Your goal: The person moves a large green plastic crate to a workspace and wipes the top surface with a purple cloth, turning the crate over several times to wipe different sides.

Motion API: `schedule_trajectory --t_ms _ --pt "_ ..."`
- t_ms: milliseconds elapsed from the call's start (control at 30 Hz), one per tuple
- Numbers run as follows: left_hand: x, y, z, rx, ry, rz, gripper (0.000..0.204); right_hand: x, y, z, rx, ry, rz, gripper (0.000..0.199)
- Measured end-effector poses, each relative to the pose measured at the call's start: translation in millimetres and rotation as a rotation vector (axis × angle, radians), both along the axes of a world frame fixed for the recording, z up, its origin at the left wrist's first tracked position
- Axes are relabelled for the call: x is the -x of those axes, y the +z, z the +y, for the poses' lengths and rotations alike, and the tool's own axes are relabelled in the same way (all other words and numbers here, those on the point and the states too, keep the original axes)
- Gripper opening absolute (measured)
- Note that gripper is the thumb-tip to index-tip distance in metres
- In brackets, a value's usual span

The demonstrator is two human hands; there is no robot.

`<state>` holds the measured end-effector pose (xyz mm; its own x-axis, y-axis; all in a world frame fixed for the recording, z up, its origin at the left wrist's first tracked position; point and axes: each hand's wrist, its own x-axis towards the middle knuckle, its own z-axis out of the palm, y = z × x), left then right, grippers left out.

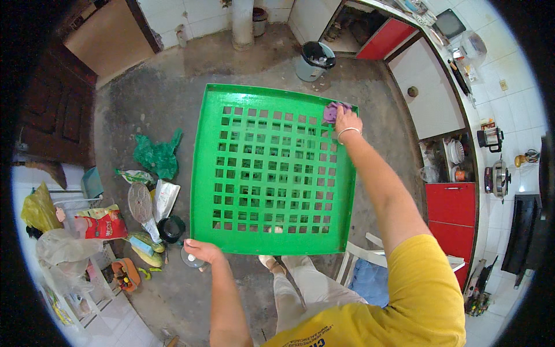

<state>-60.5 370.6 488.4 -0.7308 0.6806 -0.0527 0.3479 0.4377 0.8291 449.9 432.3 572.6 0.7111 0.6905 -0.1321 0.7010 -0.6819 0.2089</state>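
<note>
A large green plastic rack with a raised rim and rows of square holes takes up the middle of the head view. More green parts show below through the holes. At its far right corner my right hand is closed on a crumpled purple cloth, which presses against the rack's surface by the rim. My left hand grips the rack's near left corner, the thumb at the rim and the other fingers mostly hidden.
A bucket stands beyond the rack. To the left lie a green plastic bag, a black pan, a pot lid and vegetables. A white chair with blue cloth is near right. Red-doored cabinets line the right.
</note>
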Motion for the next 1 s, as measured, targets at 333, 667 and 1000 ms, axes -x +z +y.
schedule_trajectory --t_ms 333,667,1000 --pt "1.1 -2.4 3.5 -0.001 0.012 0.005 0.041 5.0 58.5 32.0 0.45 -0.161 0.443 0.068" --pt "-6.0 12.7 3.3 0.061 -0.007 -0.017 0.041 -25.9 23.5 25.3 -0.065 -0.478 0.454 0.059" --pt "-6.5 16.8 9.8 0.072 0.023 0.09 0.041 22.4 40.9 11.9 0.158 0.145 0.205 0.055"
